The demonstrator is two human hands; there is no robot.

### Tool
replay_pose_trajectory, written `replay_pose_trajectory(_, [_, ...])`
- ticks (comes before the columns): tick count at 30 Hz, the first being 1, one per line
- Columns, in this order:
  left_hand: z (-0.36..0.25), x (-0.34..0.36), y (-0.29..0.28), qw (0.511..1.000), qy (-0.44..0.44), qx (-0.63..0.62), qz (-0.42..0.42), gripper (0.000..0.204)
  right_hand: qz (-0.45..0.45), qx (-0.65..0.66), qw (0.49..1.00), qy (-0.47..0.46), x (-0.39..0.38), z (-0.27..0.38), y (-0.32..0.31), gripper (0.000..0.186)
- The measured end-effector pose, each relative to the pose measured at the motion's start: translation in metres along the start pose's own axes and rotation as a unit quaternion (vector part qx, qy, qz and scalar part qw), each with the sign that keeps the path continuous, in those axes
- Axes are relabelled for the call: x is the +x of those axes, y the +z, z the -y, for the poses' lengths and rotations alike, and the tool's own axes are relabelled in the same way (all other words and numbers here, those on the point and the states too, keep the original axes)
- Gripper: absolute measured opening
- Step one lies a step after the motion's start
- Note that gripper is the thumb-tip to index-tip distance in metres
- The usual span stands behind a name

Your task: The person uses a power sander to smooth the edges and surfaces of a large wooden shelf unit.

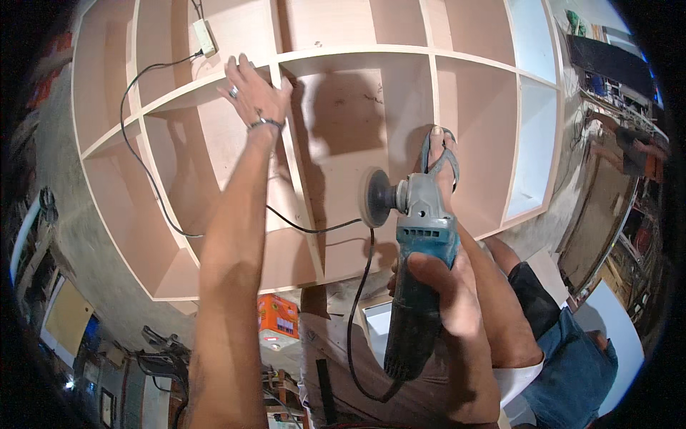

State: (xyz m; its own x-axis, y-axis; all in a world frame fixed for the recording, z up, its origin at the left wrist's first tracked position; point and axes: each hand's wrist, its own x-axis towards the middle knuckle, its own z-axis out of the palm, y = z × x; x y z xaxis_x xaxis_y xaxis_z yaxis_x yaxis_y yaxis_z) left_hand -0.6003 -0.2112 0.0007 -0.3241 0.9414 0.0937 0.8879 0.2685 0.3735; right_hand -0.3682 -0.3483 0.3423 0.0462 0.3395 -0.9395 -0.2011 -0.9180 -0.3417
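Observation:
My right hand (446, 304) grips the body of a teal and grey angle sander (421, 236). Its round sanding disc (369, 198) faces left, close to a vertical divider of a large pale plywood shelf unit (357, 107) lying below me. My left hand (251, 91), with a ring and a bracelet, rests with spread fingers on a divider edge at the upper left. The sander's black cord (354, 336) loops down from its rear. My foot in a grey sandal (443, 157) stands inside a shelf compartment.
A white socket strip (205, 37) with a black cable (143, 164) lies on the shelf unit at the top. An orange box (277, 317) sits below the unit. Another person (629, 154) works at the right edge beside a board.

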Motion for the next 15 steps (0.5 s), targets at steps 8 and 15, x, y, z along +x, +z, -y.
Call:
replay_pose_trajectory(8, [0.006, -0.167, 0.004, 0.952, -0.196, -0.215, 0.090, 0.064, -0.101, -0.003, 0.993, -0.058, -0.005, 0.002, 0.014, 0.059])
replay_pose_trajectory(15, [-0.008, -0.246, -0.058, 0.914, -0.304, -0.156, 0.219, 0.058, -0.068, 0.012, 0.995, -0.077, -0.011, 0.060, 0.001, 0.057])
